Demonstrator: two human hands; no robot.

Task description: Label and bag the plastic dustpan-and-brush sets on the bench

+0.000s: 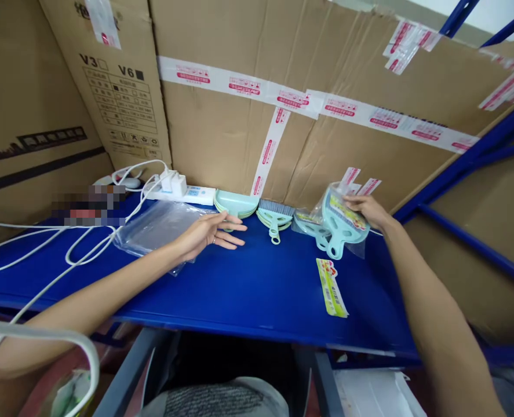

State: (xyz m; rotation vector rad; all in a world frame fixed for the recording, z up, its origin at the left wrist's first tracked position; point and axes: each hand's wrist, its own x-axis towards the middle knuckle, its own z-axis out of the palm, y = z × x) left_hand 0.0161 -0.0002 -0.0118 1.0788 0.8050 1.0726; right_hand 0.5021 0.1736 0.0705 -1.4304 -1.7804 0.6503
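Observation:
My left hand reaches over the blue table with its fingers stretched out and apart, holding nothing. Just beyond its fingertips sits a stack of mint-green dustpans, partly covered by the hand. To their right lies a pile of small hand brushes with grey bristles. At the right, my right hand pinches the edge of a mint dustpan-and-brush set in a clear bag with a printed card. Another bagged set lies beside it, partly behind. A yellow-green card is on the table in front.
Clear plastic bags lie flat at the left, under my left forearm. A white power strip with plugs stands behind them, and white cables loop across the left side. Taped cardboard walls the back; a blue metal frame borders the right.

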